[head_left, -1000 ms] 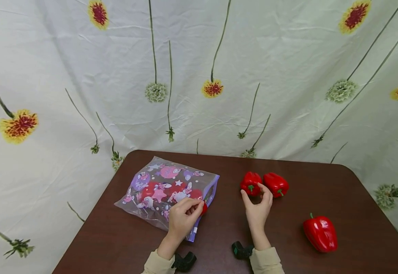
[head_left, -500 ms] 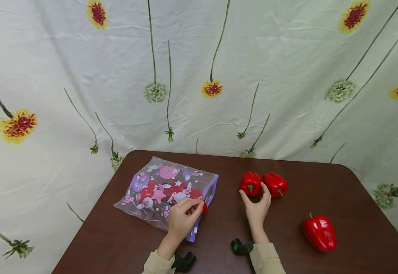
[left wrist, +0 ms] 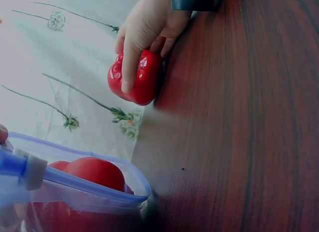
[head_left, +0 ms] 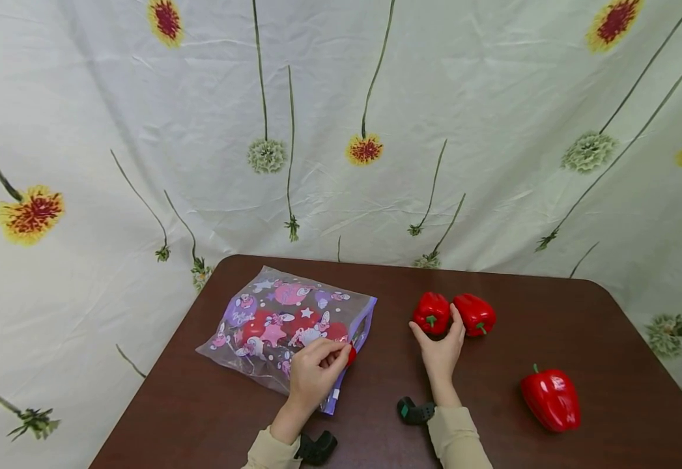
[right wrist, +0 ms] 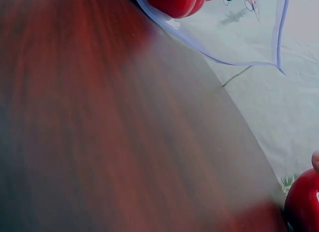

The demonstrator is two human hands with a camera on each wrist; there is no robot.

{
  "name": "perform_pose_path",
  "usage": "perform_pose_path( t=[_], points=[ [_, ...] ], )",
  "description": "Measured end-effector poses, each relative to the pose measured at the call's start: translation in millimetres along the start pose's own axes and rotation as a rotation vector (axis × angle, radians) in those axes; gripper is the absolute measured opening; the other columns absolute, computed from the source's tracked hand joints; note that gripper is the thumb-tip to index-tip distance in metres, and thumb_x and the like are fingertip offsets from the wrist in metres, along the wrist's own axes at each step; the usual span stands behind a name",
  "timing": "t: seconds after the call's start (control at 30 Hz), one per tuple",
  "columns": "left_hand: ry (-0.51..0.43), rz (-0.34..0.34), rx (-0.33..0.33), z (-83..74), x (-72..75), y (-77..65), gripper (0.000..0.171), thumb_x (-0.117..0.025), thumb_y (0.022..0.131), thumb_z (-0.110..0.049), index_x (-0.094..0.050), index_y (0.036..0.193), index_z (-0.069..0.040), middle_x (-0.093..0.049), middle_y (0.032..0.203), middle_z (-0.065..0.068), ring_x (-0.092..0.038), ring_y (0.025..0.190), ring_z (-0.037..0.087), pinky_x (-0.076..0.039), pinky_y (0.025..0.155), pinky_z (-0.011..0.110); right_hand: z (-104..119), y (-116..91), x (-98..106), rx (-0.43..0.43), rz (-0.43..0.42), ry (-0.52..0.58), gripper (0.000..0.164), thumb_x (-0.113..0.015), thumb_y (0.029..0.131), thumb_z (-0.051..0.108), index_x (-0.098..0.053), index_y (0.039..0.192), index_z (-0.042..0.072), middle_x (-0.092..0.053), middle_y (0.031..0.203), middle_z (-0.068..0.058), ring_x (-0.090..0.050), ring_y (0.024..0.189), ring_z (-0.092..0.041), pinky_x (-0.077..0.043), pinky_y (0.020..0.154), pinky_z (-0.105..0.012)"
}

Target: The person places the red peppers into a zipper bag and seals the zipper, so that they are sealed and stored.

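My left hand (head_left: 311, 374) pinches the edge of a clear zip bag (head_left: 290, 296) with a purple rim and printed cartoon figures. The bag lies on its side, its mouth held apart toward the right. Red bell peppers (left wrist: 97, 173) show inside it, partly covered by the print. To the right, my right hand (head_left: 443, 355) grips a red bell pepper (head_left: 432, 309) between thumb and fingers; the pepper sits on the table. In the right wrist view only a fingertip (right wrist: 316, 161) shows against that pepper.
A second red pepper (head_left: 474, 314) lies right beside the gripped one. Another pepper (head_left: 550, 400) rests farther right, nearer the front. The dark brown table (head_left: 376, 430) ends at the back before a flowered cloth (head_left: 317, 195).
My right hand has moved slightly forward, and its thumb and fingers have come in around the pepper. The left hand and the bag have stayed in place.
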State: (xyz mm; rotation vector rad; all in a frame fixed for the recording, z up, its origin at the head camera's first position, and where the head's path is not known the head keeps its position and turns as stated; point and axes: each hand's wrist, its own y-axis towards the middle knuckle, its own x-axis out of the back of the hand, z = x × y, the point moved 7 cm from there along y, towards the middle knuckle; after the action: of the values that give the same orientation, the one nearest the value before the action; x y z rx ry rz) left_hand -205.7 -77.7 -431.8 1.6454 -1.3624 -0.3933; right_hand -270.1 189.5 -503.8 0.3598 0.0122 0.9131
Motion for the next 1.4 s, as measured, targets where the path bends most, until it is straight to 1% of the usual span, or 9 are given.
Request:
perform_pose_path(
  t=[0.1, 0.23, 0.33, 0.53, 0.7, 0.8, 0.97, 1.2, 1.4],
  points=[
    [-0.001, 0.001, 0.002, 0.1, -0.1, 0.3, 0.009, -0.075, 0.075, -0.004, -0.074, 0.083, -0.006, -0.063, 0.069, 0.000, -0.049, 0.052, 0.008, -0.044, 0.049, 0.015, -0.6, 1.3, 0.1, -0.010, 0.004, 0.007, 0.083, -0.082, 0.071, 0.013, -0.036, 0.139, 0.007, -0.037, 0.140, -0.013, -0.033, 0.127, -0.030, -0.029, 0.103, -0.054],
    [-0.003, 0.000, -0.001, 0.8, -0.2, 0.4, 0.009, -0.075, 0.075, -0.004, -0.074, 0.083, -0.006, -0.063, 0.069, 0.000, -0.049, 0.052, 0.008, -0.044, 0.048, 0.015, -0.1, 1.1, 1.0, -0.023, -0.003, 0.011, 0.079, -0.081, 0.072, 0.010, -0.037, 0.138, 0.007, -0.038, 0.140, -0.012, -0.035, 0.126, -0.029, -0.033, 0.102, -0.050],
    [-0.004, -0.001, -0.003, 0.8, -0.2, 0.4, 0.009, -0.075, 0.075, -0.004, -0.074, 0.083, -0.006, -0.063, 0.069, 0.000, -0.048, 0.052, 0.008, -0.044, 0.048, 0.015, -0.6, 1.0, 1.4, -0.024, -0.010, -0.006, 0.080, -0.082, 0.071, 0.013, -0.038, 0.138, 0.008, -0.038, 0.139, -0.013, -0.037, 0.123, -0.029, -0.037, 0.099, -0.047],
    [-0.002, 0.001, -0.002, 0.6, -0.1, 0.0, 0.009, -0.075, 0.075, -0.004, -0.074, 0.084, -0.006, -0.063, 0.069, 0.000, -0.049, 0.052, 0.008, -0.044, 0.048, 0.015, -3.0, 2.6, 0.0, -0.017, -0.009, -0.058, 0.085, -0.084, 0.069, 0.023, -0.039, 0.139, 0.010, -0.038, 0.138, -0.014, -0.038, 0.122, -0.031, -0.038, 0.097, -0.051],
    [0.001, 0.002, 0.001, 0.3, 0.0, -0.1, 0.009, -0.075, 0.075, -0.005, -0.074, 0.084, -0.006, -0.063, 0.069, 0.000, -0.049, 0.052, 0.008, -0.044, 0.048, 0.015, -3.7, 4.2, -0.5, -0.028, -0.011, -0.073, 0.083, -0.084, 0.069, 0.024, -0.040, 0.138, 0.011, -0.039, 0.138, -0.013, -0.037, 0.123, -0.031, -0.037, 0.097, -0.052],
    [0.011, 0.012, 0.019, 1.4, -0.3, -0.4, 0.009, -0.076, 0.075, -0.007, -0.074, 0.084, -0.006, -0.064, 0.071, -0.001, -0.049, 0.053, 0.007, -0.044, 0.049, 0.015, -3.4, 4.5, -0.6, -0.038, -0.012, -0.081, 0.082, -0.084, 0.070, 0.023, -0.040, 0.138, 0.010, -0.039, 0.137, -0.013, -0.037, 0.124, -0.031, -0.036, 0.098, -0.053],
    [0.026, 0.029, 0.055, 4.4, -1.5, -0.6, 0.010, -0.077, 0.075, -0.009, -0.075, 0.085, -0.007, -0.064, 0.073, -0.004, -0.050, 0.055, 0.005, -0.045, 0.050, 0.013, -3.1, 4.6, 0.8, -0.045, -0.019, -0.072, 0.080, -0.083, 0.071, 0.020, -0.040, 0.137, 0.009, -0.040, 0.137, -0.014, -0.037, 0.124, -0.032, -0.036, 0.098, -0.053],
    [0.019, 0.019, 0.039, 5.1, -1.9, -1.4, 0.012, -0.077, 0.073, -0.006, -0.074, 0.085, -0.007, -0.064, 0.072, -0.003, -0.049, 0.054, 0.006, -0.045, 0.050, 0.014, -4.9, 2.4, 1.9, -0.051, -0.012, -0.041, 0.079, -0.082, 0.072, 0.018, -0.039, 0.137, 0.007, -0.040, 0.137, -0.015, -0.038, 0.120, -0.032, -0.038, 0.094, -0.051],
    [0.025, 0.037, 0.085, 6.3, -0.8, -1.8, 0.010, -0.077, 0.076, -0.011, -0.075, 0.085, -0.008, -0.064, 0.074, -0.004, -0.050, 0.055, 0.004, -0.045, 0.051, 0.014, -2.8, -0.6, 0.0, -0.043, 0.019, -0.001, 0.080, -0.081, 0.072, 0.017, -0.037, 0.138, 0.006, -0.040, 0.138, -0.014, -0.039, 0.119, -0.030, -0.038, 0.094, -0.046]
  ],
)
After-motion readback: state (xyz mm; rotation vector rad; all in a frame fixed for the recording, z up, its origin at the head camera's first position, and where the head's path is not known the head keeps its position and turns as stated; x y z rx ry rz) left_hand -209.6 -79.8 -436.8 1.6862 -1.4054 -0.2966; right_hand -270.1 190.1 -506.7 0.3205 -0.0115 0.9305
